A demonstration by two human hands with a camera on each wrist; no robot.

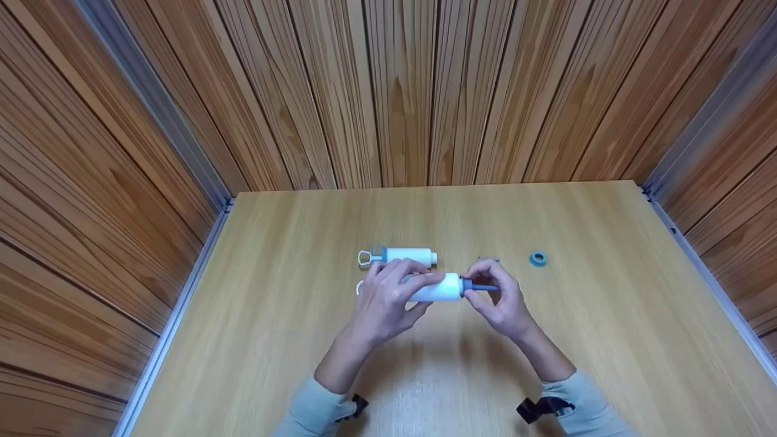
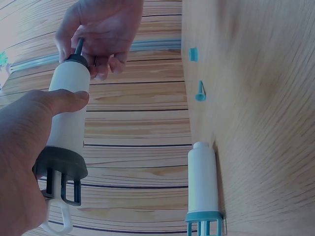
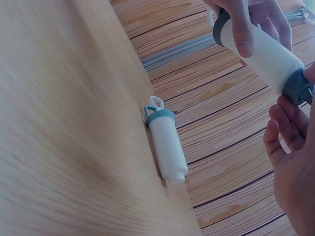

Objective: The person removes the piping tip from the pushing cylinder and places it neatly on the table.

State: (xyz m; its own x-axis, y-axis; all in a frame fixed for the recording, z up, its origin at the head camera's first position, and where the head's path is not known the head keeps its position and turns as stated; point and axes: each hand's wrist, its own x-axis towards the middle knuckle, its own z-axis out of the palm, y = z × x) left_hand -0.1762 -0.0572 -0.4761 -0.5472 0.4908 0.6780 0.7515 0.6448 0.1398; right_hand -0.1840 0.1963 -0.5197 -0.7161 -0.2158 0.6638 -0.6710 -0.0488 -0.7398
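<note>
My left hand [image 1: 388, 297] grips the white barrel of a hand pump [image 1: 448, 287], held above the table. The pump has a dark blue-grey collar [image 2: 61, 161] and a white pull handle [image 2: 60, 221] at its left end. At the other end, my right hand [image 1: 501, 300] pinches the dark ring cap [image 2: 77, 59], from which a thin nozzle [image 1: 485, 287] sticks out. Just beyond the left hand, a second white pump [image 1: 408, 256] with a teal collar [image 3: 160, 117] lies on its side, its narrow neck bare.
A teal ring cap [image 1: 538, 259] sits on the table to the right. Between it and the lying pump is a small teal nozzle [image 2: 200, 93], mostly hidden behind the right hand in the head view. Wood-panelled walls [image 1: 400, 91] enclose the table [image 1: 273, 255].
</note>
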